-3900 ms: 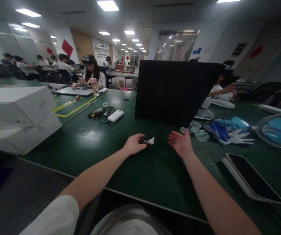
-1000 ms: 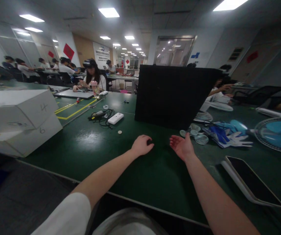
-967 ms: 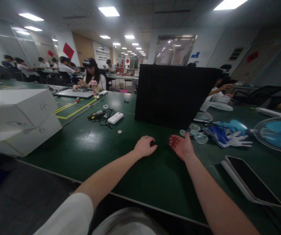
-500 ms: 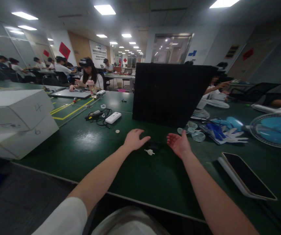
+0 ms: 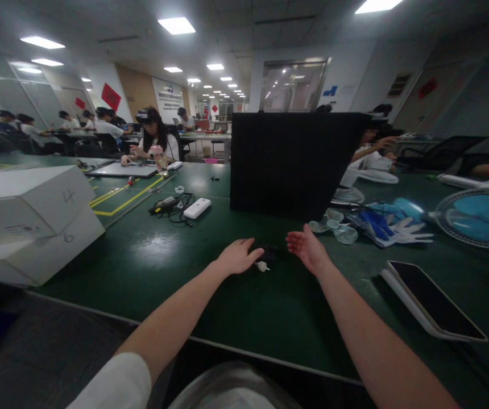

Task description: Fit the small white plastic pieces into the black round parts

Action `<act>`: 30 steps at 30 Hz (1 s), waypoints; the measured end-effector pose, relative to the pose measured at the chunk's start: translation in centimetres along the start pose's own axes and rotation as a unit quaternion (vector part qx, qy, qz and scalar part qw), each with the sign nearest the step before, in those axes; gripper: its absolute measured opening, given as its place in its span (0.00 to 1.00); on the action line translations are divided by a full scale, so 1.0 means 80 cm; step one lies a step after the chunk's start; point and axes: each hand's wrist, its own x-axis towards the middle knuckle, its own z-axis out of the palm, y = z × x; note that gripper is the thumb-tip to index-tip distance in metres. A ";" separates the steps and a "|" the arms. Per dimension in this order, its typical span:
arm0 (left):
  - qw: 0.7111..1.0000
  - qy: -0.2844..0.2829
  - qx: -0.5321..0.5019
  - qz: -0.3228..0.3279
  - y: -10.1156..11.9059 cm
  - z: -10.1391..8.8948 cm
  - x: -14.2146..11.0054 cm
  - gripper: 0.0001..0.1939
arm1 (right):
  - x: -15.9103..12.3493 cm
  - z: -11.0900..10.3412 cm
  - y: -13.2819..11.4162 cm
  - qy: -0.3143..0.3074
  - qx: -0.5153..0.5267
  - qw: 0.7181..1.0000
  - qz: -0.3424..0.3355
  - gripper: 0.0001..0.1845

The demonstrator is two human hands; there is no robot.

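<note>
My left hand [image 5: 238, 257] is low over the green table, its fingers stretched forward and its thumb apart. Beside its thumb lies a small white plastic piece with thin stems [image 5: 263, 266]. Just behind that piece is a small black item [image 5: 269, 253], too dark to make out. What lies under the left palm is hidden. To the right, my right hand [image 5: 306, 250] is held palm inward with fingers apart and nothing in it. Behind that hand are pale clear plastic cups [image 5: 336, 230].
A large black panel box [image 5: 287, 165] stands ahead. White boxes [image 5: 35, 221] are at left. A white power bank [image 5: 197, 208] lies near black cables [image 5: 170, 203]. Gloves [image 5: 387, 227], a blue fan [image 5: 479, 218] and a phone [image 5: 436, 298] sit at right. A co-worker [image 5: 157, 136] sits across.
My left hand has moved down and slightly toward me, closer to the white piece. A small white disc left of it no longer shows. My right hand has shifted slightly left.
</note>
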 end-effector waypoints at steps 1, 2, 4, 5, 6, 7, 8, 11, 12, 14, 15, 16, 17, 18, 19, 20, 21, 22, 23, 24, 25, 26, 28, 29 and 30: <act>1.000 -0.008 -0.005 0.014 0.007 0.003 -0.002 0.41 | -0.002 0.001 0.001 -0.013 -0.028 0.999 -0.017 0.22; 0.999 -0.014 -0.008 0.027 0.012 0.004 -0.004 0.41 | -0.004 0.002 0.002 -0.033 -0.063 0.997 -0.036 0.18; 0.999 -0.023 -0.009 0.047 0.016 0.002 -0.008 0.42 | -0.008 0.003 0.004 -0.088 -0.141 0.983 -0.074 0.19; 0.998 -0.024 -0.010 0.051 0.016 0.000 -0.010 0.43 | -0.010 0.004 0.005 -0.118 -0.184 0.972 -0.088 0.25; 0.998 -0.023 -0.014 0.051 0.015 -0.002 -0.011 0.43 | -0.012 0.005 0.006 -0.144 -0.226 0.958 -0.098 0.30; 0.998 -0.019 -0.021 0.048 0.014 -0.005 -0.011 0.42 | -0.014 0.007 0.007 -0.165 -0.264 0.944 -0.107 0.35; 0.998 -0.012 -0.031 0.044 0.013 -0.008 -0.011 0.41 | -0.016 0.010 0.009 -0.179 -0.295 0.931 -0.117 0.39; 0.996 0.022 -0.071 0.040 0.012 -0.016 -0.011 0.38 | -0.025 0.022 0.014 -0.183 -0.353 0.904 -0.156 0.42; 0.995 0.034 -0.080 0.039 0.013 -0.019 -0.011 0.37 | -0.028 0.027 0.016 -0.176 -0.370 0.897 -0.167 0.41; 0.994 0.060 -0.085 0.036 0.015 -0.024 -0.012 0.36 | -0.034 0.036 0.019 -0.151 -0.419 0.874 -0.195 0.37; 0.993 0.072 -0.081 0.036 0.017 -0.026 -0.013 0.35 | -0.038 0.040 0.019 -0.136 -0.446 0.858 -0.217 0.36; 0.993 0.082 -0.074 0.038 0.018 -0.028 -0.013 0.35 | -0.041 0.044 0.018 -0.121 -0.469 0.840 -0.245 0.35; 0.993 0.089 -0.068 0.042 0.020 -0.029 -0.014 0.35 | -0.044 0.048 0.017 -0.106 -0.485 0.822 -0.278 0.35; 0.993 0.092 -0.065 0.046 0.021 -0.030 -0.015 0.35 | -0.048 0.052 0.016 -0.093 -0.495 0.806 -0.311 0.35; 0.992 0.090 -0.067 0.049 0.023 -0.030 -0.016 0.35 | -0.052 0.056 0.014 -0.085 -0.501 0.791 -0.340 0.36; 0.992 0.087 -0.075 0.049 0.024 -0.030 -0.016 0.35 | -0.056 0.060 0.013 -0.082 -0.505 0.779 -0.362 0.36; 0.992 0.081 -0.089 0.048 0.025 -0.030 -0.016 0.34 | -0.061 0.065 0.012 -0.084 -0.509 0.769 -0.378 0.35; 0.990 0.075 -0.106 0.049 0.025 -0.029 -0.016 0.33 | -0.066 0.070 0.011 -0.092 -0.514 0.760 -0.387 0.35; 0.989 0.067 -0.121 0.053 0.026 -0.028 -0.015 0.30 | -0.070 0.074 0.010 -0.103 -0.521 0.752 -0.391 0.34; 0.988 0.059 -0.132 0.057 0.025 -0.027 -0.014 0.27 | -0.074 0.079 0.011 -0.116 -0.529 0.744 -0.392 0.34; 0.987 0.052 -0.135 0.063 0.025 -0.026 -0.013 0.24 | -0.076 0.083 0.012 -0.127 -0.536 0.737 -0.392 0.33; 0.988 0.047 -0.130 0.067 0.024 -0.025 -0.012 0.21 | -0.077 0.085 0.013 -0.134 -0.542 0.730 -0.393 0.32; 0.992 0.042 -0.097 0.074 0.021 -0.023 -0.010 0.19 | -0.074 0.088 0.017 -0.131 -0.548 0.723 -0.398 0.32; 0.993 0.041 -0.078 0.076 0.019 -0.023 -0.009 0.18 | -0.071 0.087 0.018 -0.124 -0.548 0.724 -0.399 0.32; 0.994 0.041 -0.061 0.080 0.018 -0.022 -0.008 0.19 | -0.068 0.085 0.020 -0.117 -0.545 0.729 -0.396 0.31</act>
